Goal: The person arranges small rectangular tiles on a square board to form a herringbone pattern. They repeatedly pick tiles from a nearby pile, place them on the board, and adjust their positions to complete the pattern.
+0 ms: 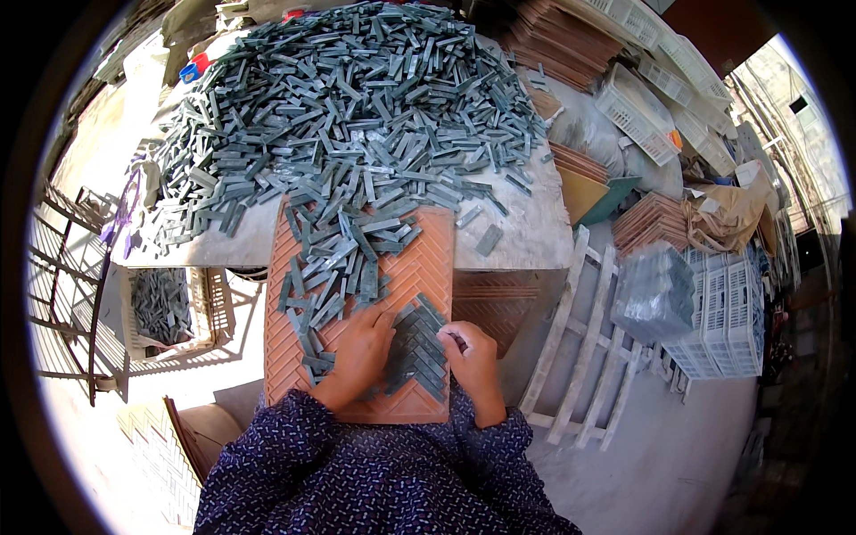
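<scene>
An orange-brown grooved board [401, 412] with a herringbone pattern lies in front of me, its near edge at my body. Dark grey-green strip tiles [417, 357] fill part of its right side in a herringbone. My right hand [473, 364] is at the board's right edge, thumb and fingers pinched at the laid tiles; what is between them is hidden. My left hand [358, 352] rests over the middle of the board, fingers curled together and tips out of sight, beside the laid tiles. Loose strip tiles [334, 259] lie on the board's far and left parts.
A large heap of tiles [357, 98] covers the pale table [526, 236]. Below left stands a crate [209, 308] with tiles in it. To the right are a white slatted pallet [571, 348], stacked white crates [727, 312], clear-wrapped goods [655, 290] and stacked brown boards [649, 223].
</scene>
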Demonstrator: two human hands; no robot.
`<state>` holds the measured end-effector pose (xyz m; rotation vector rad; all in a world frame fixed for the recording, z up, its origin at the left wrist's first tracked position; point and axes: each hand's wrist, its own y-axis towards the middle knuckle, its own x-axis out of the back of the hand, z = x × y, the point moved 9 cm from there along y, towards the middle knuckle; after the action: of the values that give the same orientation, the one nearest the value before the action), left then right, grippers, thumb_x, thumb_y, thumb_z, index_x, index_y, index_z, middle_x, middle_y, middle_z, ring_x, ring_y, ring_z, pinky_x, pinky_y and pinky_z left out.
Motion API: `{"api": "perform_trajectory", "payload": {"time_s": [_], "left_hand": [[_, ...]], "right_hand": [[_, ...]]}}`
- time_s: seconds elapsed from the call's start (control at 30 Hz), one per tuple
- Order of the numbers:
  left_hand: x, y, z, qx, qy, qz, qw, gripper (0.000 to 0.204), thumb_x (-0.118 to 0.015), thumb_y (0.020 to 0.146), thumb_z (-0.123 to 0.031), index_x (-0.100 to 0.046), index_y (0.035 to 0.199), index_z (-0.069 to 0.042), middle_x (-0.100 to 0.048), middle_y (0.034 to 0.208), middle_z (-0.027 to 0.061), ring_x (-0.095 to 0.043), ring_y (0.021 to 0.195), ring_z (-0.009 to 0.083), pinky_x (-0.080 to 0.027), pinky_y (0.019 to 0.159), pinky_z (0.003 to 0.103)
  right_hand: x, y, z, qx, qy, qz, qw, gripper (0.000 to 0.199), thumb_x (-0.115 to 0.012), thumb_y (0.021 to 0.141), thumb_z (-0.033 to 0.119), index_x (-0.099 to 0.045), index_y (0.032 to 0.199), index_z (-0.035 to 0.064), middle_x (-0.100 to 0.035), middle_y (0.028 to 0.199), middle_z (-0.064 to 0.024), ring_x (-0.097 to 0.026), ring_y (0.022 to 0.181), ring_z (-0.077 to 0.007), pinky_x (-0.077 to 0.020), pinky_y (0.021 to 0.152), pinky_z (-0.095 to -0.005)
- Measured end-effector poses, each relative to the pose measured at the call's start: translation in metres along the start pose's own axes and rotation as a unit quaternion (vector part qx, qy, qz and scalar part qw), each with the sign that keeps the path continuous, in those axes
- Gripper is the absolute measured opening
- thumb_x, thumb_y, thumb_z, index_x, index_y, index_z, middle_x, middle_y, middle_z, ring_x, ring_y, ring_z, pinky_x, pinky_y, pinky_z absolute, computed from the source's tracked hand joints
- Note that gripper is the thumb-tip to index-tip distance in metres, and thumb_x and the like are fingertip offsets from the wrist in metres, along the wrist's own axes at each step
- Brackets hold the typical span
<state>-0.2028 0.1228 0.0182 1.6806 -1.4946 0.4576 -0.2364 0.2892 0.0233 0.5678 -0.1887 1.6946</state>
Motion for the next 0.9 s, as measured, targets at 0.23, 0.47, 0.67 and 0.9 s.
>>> {"api": "perform_trajectory", "payload": {"time_s": [0.23, 0.47, 0.67, 0.9], "left_hand": [[-0.007, -0.001, 0.009, 0.017, -0.024, 0.050, 0.998, 0.025, -0.061, 0.076, -0.002, -0.061, 0.101, -0.001, -0.056, 0.092, 0.0132, -0.056, 0.086, 0.0329, -0.046, 0.075, 0.040], [0.001, 0.002, 0.000, -0.019, -0.016, 0.017, 1.000, 0.025, -0.061, 0.075, -0.001, -0.061, 0.100, 0.000, -0.055, 0.083, 0.0132, -0.056, 0.075, 0.0330, -0.047, 0.065, 0.040], [-0.001, 0.003, 0.010, 0.036, -0.037, 0.012, 0.999, 0.020, -0.059, 0.077, -0.002, -0.062, 0.096, -0.001, -0.056, 0.081, 0.0131, -0.058, 0.073, 0.0316, -0.048, 0.063, 0.039], [-0.009, 0.012, 0.008, 0.004, -0.035, -0.023, 0.999, 0.015, -0.058, 0.076, -0.003, -0.062, 0.090, 0.000, -0.056, 0.077, 0.0126, -0.058, 0.073, 0.0310, -0.048, 0.061, 0.039]], "right_hand": [[-0.001, 0.002, 0.002, 0.017, 0.002, 0.000, 1.000, 0.008, -0.066, 0.080, 0.004, -0.063, 0.085, -0.0009, -0.063, 0.078, -0.0154, -0.063, 0.068, -0.0272, -0.0491, 0.062, -0.0318], [0.000, -0.003, 0.007, 0.030, -0.003, -0.004, 1.000, 0.007, -0.066, 0.080, 0.004, -0.063, 0.085, -0.0006, -0.063, 0.078, -0.0151, -0.063, 0.067, -0.0264, -0.0485, 0.060, -0.0309], [0.004, -0.012, -0.006, -0.004, 0.010, -0.017, 1.000, 0.007, -0.066, 0.080, 0.003, -0.063, 0.085, -0.0008, -0.063, 0.077, -0.0143, -0.063, 0.067, -0.0238, -0.0484, 0.060, -0.0297], [0.006, -0.008, -0.006, 0.003, 0.022, -0.027, 0.999, 0.006, -0.066, 0.079, 0.002, -0.063, 0.084, -0.0008, -0.063, 0.078, -0.0146, -0.063, 0.067, -0.0242, -0.0490, 0.061, -0.0301]]}}
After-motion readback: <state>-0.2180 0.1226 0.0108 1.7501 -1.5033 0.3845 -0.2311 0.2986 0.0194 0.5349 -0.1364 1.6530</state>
